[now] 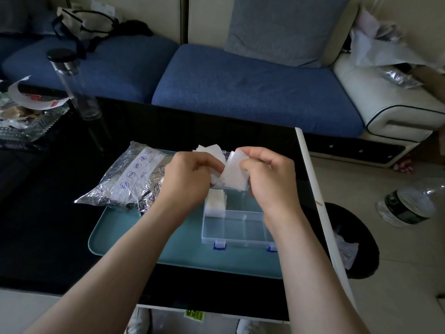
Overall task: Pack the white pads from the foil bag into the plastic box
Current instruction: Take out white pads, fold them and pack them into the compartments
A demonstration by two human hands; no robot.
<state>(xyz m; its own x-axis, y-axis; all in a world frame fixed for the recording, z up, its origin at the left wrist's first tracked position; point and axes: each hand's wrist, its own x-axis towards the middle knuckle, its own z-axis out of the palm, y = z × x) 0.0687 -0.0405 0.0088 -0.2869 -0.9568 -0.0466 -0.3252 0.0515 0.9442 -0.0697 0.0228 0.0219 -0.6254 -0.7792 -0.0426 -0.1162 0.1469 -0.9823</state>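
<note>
Both hands hold a loose bunch of white pads (234, 173) above the far half of the clear plastic box (237, 229). My left hand (187, 179) grips the left part of the bunch, and my right hand (269, 175) pinches the right part. One stack of white pads (216, 203) stands in the box's left compartment. The box has blue latches at its near edge and sits on a teal tray (134, 237). The silver foil bag (130, 179) lies at the tray's left end, with white pads showing through its clear panel.
The tray rests on a black glass table (48, 213) with a white right edge. A tall clear bottle (74, 85) and foil wrappers (24, 116) stand at the far left. A black bin (356, 239) and a crushed water bottle (407, 203) are on the floor to the right. A blue sofa (240, 85) lies beyond.
</note>
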